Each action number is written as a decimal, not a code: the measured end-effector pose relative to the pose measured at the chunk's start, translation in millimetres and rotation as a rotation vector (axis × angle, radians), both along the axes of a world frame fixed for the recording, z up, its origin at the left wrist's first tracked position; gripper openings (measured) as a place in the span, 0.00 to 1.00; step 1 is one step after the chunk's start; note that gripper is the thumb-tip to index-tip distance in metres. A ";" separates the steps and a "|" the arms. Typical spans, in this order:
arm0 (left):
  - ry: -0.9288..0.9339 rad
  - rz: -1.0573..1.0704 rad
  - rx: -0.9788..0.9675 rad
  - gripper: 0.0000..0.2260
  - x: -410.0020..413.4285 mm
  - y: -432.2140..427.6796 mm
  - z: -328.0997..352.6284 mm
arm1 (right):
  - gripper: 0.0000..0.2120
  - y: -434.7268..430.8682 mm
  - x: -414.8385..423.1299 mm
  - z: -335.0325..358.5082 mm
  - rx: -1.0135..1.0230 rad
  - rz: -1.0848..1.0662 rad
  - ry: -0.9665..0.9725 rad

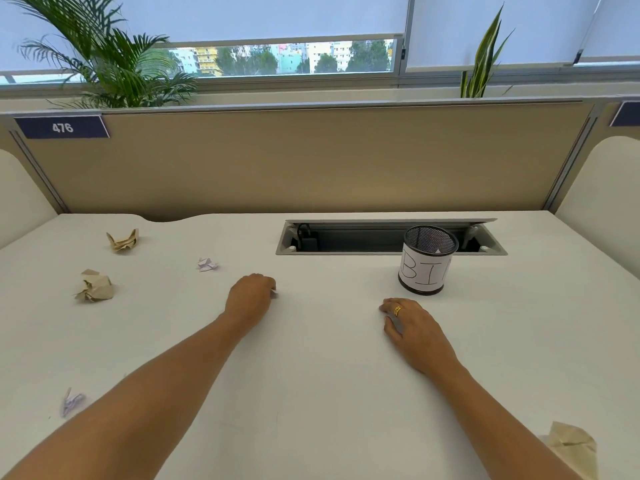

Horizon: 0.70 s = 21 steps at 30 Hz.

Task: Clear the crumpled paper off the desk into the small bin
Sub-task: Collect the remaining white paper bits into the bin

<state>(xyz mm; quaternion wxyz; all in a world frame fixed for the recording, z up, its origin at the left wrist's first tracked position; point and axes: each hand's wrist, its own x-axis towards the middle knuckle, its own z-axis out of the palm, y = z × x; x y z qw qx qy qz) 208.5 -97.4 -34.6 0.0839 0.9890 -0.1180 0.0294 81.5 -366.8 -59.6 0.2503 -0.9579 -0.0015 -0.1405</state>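
Now I am seeing 4 paper wads lying at far left, my left hand (251, 295) pinching a small white paper scrap (274, 293) mid-desk, my right hand (412, 329) resting, grip unclear, near the mesh bin (426, 260), far right.

text 1: "476", white digits on dark blue plate (62, 127), on the partition's top edge at 10 o'clock | text 2: "BI", hand-drawn on white paper label (423, 271) wrapped around mesh bin (429, 249), further letters turned out of sight
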 end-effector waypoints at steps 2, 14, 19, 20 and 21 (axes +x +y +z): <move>0.014 -0.031 -0.019 0.10 -3.4 -13.8 5.9 | 0.13 1.4 -0.6 1.1 -0.006 -0.015 -0.007; -0.101 -0.476 -0.296 0.12 -24.1 -155.8 93.2 | 0.13 3.5 -3.3 2.3 -0.026 -0.064 -0.012; -0.117 -0.612 -0.271 0.12 -27.3 -207.7 111.4 | 0.15 4.4 -3.2 0.8 -0.046 -0.079 -0.009; -0.107 -0.626 -0.241 0.12 -26.0 -215.1 111.7 | 0.15 4.3 -3.0 0.6 -0.049 -0.081 -0.009; -0.098 -0.628 -0.210 0.12 -24.3 -221.6 111.2 | 0.15 4.3 -2.8 0.6 -0.049 -0.084 -0.012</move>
